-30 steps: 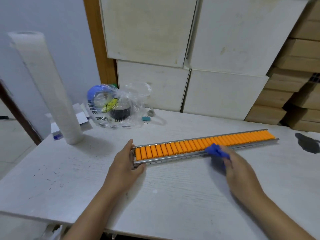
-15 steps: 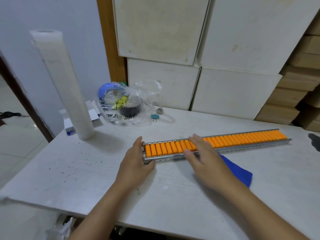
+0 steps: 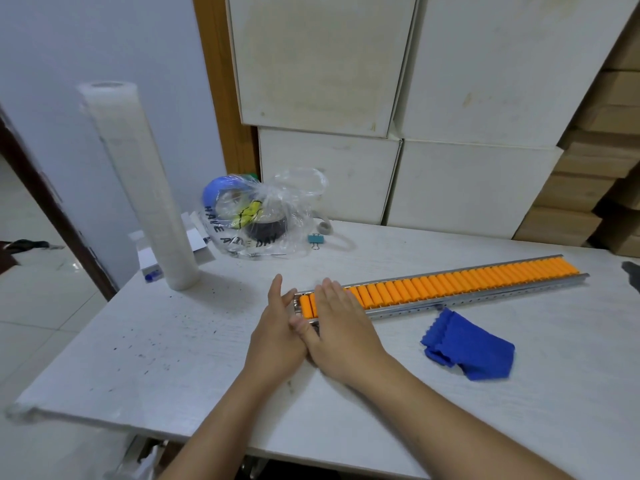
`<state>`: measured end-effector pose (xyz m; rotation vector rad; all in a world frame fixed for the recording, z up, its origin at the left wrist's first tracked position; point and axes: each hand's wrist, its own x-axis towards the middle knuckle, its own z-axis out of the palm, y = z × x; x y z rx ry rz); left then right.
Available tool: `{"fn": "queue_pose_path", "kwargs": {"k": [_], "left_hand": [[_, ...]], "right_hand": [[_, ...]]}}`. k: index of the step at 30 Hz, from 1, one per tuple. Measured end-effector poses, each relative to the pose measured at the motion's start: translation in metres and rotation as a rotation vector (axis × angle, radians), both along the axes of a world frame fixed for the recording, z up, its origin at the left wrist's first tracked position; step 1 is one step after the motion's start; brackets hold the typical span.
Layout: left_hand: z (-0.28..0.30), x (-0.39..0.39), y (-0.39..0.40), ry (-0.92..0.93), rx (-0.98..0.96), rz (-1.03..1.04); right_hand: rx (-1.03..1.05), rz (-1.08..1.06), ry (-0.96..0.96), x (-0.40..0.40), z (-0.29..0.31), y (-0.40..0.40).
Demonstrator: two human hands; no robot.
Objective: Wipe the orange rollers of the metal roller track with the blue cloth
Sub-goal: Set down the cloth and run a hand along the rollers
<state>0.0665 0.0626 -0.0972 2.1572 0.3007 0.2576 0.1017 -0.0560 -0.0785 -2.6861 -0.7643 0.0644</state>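
A long metal roller track (image 3: pixel 485 300) with a row of orange rollers (image 3: pixel 467 280) lies slanted across the white table (image 3: pixel 173 358). My left hand (image 3: pixel 277 336) grips the track's left end, fingers behind it and thumb in front. My right hand (image 3: pixel 341 327) lies flat on the leftmost rollers with fingers stretched out, holding nothing and touching my left hand. The blue cloth (image 3: pixel 469 346) lies crumpled on the table, just in front of the track and to the right of my hands, apart from both.
A tall roll of clear film (image 3: pixel 138 188) stands at the back left beside small white boxes (image 3: pixel 149 258). A plastic bag of tape rolls (image 3: pixel 252 220) and a binder clip (image 3: pixel 316 239) lie behind the track. White boxes (image 3: pixel 450 133) and cardboard cartons (image 3: pixel 588 168) line the back.
My right hand let go of the blue cloth, which now lies on the table, and slid left along the rollers to the track's left end. My left hand stayed on that end.
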Motion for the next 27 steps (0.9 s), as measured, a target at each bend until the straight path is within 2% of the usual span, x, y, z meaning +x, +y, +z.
{"fn": "queue_pose_path", "kwargs": {"k": [6,9,11,14,18,22,27], "left_hand": [[-0.005,0.002,0.003,-0.026,-0.049,-0.057],[-0.005,0.003,0.003,-0.007,-0.025,-0.054],[-0.001,0.001,0.001,-0.016,-0.028,-0.023],[0.0,0.0,0.0,-0.019,-0.012,-0.006],[0.0,-0.001,0.001,-0.013,0.01,-0.016],[0.001,-0.001,0.001,-0.005,0.019,-0.017],[0.001,-0.001,0.0,0.0,0.047,-0.005]], "right_hand": [[-0.008,0.226,0.045,-0.008,0.008,0.011],[0.087,0.27,0.118,-0.007,0.017,0.004],[0.188,0.185,0.122,0.002,0.024,-0.015],[0.262,-0.078,0.065,0.032,0.024,-0.065],[0.121,-0.345,0.057,0.059,0.011,-0.118],[0.004,-0.344,0.003,0.058,-0.002,-0.12],[-0.003,-0.182,-0.052,0.038,-0.003,-0.089]]}}
